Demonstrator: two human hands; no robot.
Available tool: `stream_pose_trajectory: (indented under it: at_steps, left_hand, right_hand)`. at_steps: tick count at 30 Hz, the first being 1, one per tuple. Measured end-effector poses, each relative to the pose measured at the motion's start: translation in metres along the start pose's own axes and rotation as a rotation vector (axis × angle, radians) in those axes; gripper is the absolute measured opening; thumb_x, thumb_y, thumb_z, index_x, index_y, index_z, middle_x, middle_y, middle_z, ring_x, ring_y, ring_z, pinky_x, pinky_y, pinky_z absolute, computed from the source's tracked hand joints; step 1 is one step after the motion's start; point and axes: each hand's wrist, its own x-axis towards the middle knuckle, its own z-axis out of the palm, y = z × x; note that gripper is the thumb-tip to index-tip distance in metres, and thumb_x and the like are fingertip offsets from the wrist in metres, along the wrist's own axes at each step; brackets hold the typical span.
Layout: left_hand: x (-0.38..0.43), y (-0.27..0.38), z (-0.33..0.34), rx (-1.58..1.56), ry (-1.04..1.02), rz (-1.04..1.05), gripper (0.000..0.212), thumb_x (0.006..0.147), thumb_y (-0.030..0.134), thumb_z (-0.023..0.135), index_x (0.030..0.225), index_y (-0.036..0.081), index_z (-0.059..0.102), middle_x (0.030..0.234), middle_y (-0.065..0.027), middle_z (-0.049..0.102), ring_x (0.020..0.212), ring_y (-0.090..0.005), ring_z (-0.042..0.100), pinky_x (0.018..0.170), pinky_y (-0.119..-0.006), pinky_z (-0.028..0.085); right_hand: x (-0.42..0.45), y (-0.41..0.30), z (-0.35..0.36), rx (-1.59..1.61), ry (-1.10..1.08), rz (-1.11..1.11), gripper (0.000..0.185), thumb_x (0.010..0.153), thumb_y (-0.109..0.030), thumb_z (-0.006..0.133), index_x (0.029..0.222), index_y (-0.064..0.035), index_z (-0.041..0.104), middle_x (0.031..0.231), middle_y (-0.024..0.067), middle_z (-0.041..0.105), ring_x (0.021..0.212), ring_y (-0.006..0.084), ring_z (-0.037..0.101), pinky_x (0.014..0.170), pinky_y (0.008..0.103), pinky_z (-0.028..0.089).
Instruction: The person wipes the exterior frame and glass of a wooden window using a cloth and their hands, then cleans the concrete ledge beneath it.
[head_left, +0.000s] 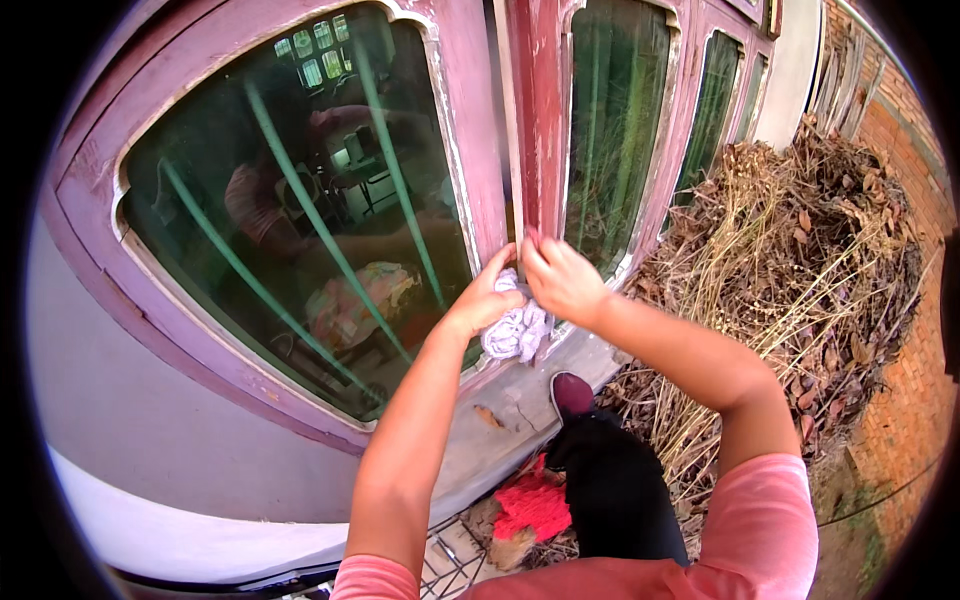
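My left hand (486, 298) grips a crumpled pale lilac cloth (516, 330) against the lower part of a pink-painted wooden window frame (480, 150). Beside it, my right hand (559, 277) is at the red-painted edge (538, 135) of the neighbouring frame, its fingers bent around something small and reddish that I cannot make out. A narrow upright gap lies between the two frames. Left of my hands is a large dark glass pane (300, 217) with green bars behind it and reflections on it.
A big heap of dry stalks and leaves (787, 285) stands at the right, before a brick wall (900, 300). My shoe (572, 395) rests on the concrete ledge (480, 435) below the window. A bright red cloth (532, 502) lies low beside my leg, near a metal grating (450, 559).
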Motion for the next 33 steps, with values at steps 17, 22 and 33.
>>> stream_pose_trajectory:
  at_steps: [17, 22, 33]
  left_hand:
    - [-0.003, 0.011, 0.001, 0.102, 0.025, -0.037, 0.08, 0.068, -0.002, 0.058, 0.143, 0.0, 0.031, 0.142, -0.0127, 0.038, 0.133, -0.0194, 0.032, 0.106, -0.029, 0.027]
    - [0.005, 0.003, -0.002, 0.173, 0.073, 0.025, 0.074, 0.071, -0.001, 0.061, 0.139, -0.002, 0.034, 0.133, -0.0144, 0.046, 0.118, -0.0194, 0.047, 0.096, -0.028, 0.039]
    - [0.037, -0.01, 0.046, 0.441, 0.303, 0.064, 0.052, 0.076, 0.017, 0.075, 0.116, -0.001, 0.048, 0.105, -0.0191, 0.063, 0.098, -0.0284, 0.062, 0.085, -0.037, 0.048]
  right_hand:
    - [-0.159, -0.163, 0.157, 0.358, -0.262, 0.183, 0.026, 0.079, -0.019, 0.053, 0.095, -0.0051, 0.068, 0.133, 0.0111, 0.043, 0.089, 0.0235, 0.045, 0.077, 0.033, 0.041]
    - [-0.221, -0.23, 0.217, 0.531, -0.596, 0.173, 0.019, 0.082, -0.015, 0.052, 0.094, -0.0054, 0.064, 0.118, 0.0152, 0.055, 0.104, 0.0327, 0.053, 0.089, 0.04, 0.044]
    - [-0.203, -0.054, 0.115, 1.227, -0.494, 0.912, 0.011, 0.08, -0.01, 0.063, 0.09, -0.0049, 0.064, 0.085, 0.0148, 0.065, 0.086, 0.0345, 0.058, 0.079, 0.0438, 0.047]
